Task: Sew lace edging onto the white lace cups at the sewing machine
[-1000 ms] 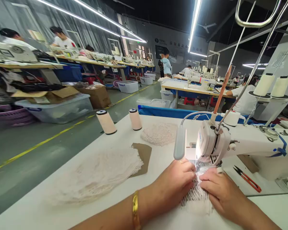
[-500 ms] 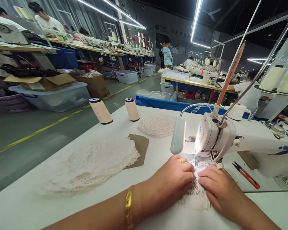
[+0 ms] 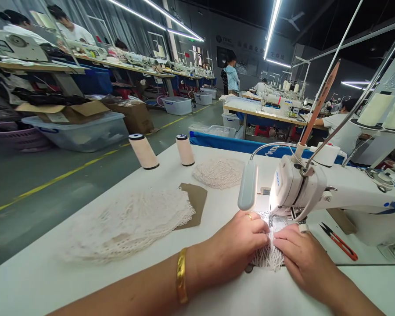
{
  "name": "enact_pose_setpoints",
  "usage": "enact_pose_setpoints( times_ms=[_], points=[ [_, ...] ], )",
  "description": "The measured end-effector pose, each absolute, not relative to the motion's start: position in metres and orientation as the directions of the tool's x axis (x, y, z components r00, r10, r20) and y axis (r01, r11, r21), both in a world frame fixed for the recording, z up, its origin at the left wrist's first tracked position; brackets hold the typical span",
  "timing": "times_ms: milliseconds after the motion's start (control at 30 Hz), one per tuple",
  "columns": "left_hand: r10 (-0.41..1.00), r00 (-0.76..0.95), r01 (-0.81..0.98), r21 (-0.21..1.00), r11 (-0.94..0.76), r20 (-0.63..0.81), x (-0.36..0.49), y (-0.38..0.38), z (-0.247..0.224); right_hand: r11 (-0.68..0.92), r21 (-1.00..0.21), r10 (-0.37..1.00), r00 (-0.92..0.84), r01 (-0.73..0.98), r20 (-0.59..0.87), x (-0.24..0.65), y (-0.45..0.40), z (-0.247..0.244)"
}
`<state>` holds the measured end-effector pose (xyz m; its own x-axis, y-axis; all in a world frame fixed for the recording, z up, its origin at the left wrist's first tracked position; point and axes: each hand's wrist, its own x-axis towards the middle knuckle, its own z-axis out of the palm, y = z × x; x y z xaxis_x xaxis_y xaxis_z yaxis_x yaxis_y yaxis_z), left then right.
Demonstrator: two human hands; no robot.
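Under the needle of a white sewing machine (image 3: pixel 285 184) lies a white fringed lace piece (image 3: pixel 270 256), lit by the lamp (image 3: pixel 247 186). My left hand (image 3: pixel 240 237), with a ring and a gold bangle, grips the lace's left side with bent fingers, close to the presser foot. On the other side my right hand (image 3: pixel 301 252) holds the lace, its fingers pressed together. Both hands partly cover the piece. To the left, a stack of white lace pieces (image 3: pixel 131 219) rests partly over brown cardboard (image 3: pixel 197 206). More fringed lace (image 3: pixel 219 172) lies behind it.
Two thread cones (image 3: pixel 144 152) stand at the table's far left edge. Orange-handled thread snips (image 3: pixel 339 242) lie right of my right hand. A thread stand with cones (image 3: pixel 375 109) is at far right. Co-workers sit at other machines; two people stand in the background.
The lace has moved away from me under the machine; its near end now lies closer to the needle. Both hands keep nearly the same place on it. The view has shifted slightly.
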<state>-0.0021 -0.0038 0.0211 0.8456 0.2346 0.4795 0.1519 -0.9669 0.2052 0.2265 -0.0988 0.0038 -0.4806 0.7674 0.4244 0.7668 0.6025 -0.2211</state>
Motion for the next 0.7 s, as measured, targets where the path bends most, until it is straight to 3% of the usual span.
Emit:
enact_pose_setpoints(
  times_ms=[133,467,700],
  points=[
    [0.141,0.898,0.072,0.176,-0.982,0.418,-0.002,-0.017,0.025,0.636,-0.225,0.747,-0.517,0.738,0.418,0.228,-0.103,0.007],
    [0.137,0.850,0.075,0.141,-0.987,0.509,0.001,-0.016,0.024,0.598,-0.195,0.764,-0.479,0.777,0.433,0.227,-0.102,0.007],
    [0.135,0.875,0.094,0.110,-0.989,0.465,0.001,-0.020,0.018,0.611,-0.173,0.754,-0.501,0.772,0.425,0.227,-0.104,0.007]
  ],
)
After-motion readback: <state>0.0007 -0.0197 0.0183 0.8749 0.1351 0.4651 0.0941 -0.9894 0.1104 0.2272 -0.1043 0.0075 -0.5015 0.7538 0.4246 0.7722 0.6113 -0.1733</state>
